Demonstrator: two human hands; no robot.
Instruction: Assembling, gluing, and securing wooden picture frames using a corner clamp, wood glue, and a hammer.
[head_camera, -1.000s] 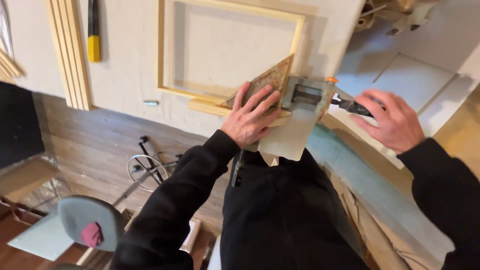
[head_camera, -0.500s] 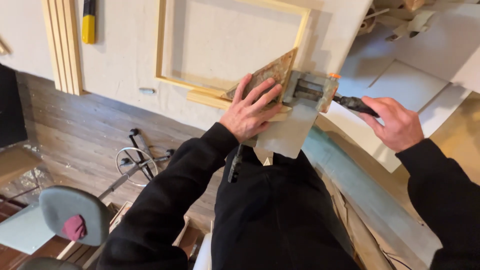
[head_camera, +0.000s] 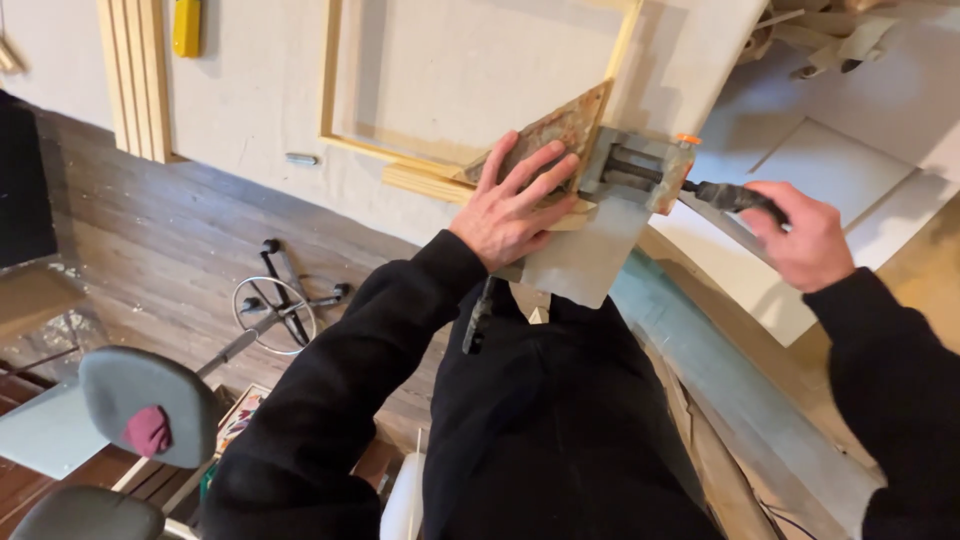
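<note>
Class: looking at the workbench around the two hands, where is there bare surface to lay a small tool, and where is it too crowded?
Bare bench lies between the stack of wood strips and the wooden frame, apart from a small metal piece. The panel inside the frame is bare too. It is crowded at the frame's near corner, where the left hand presses a triangular block beside the corner clamp, whose handle the right hand grips.

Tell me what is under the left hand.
The left hand presses flat on a rusty triangular metal plate at the corner of a pale wooden frame. The frame's corner joint itself is covered by the plate and fingers.
</note>
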